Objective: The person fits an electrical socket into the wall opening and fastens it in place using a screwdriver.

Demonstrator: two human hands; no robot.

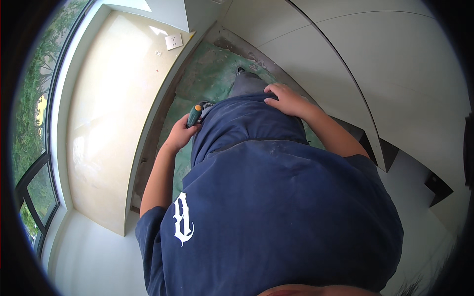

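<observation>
— At 10 o'clock, what does the left hand (180, 133) have?
— It's wrapped around a dark-green tool handle (194, 117) with a rounded orange end, held beside the loose navy cloth (247, 117).
— And between 1 and 2?
— The right hand (287, 99), fingers bent against that cloth; whether it pinches, I can't tell.
— At 11?
— Dusty green floor covering (201, 74).
</observation>
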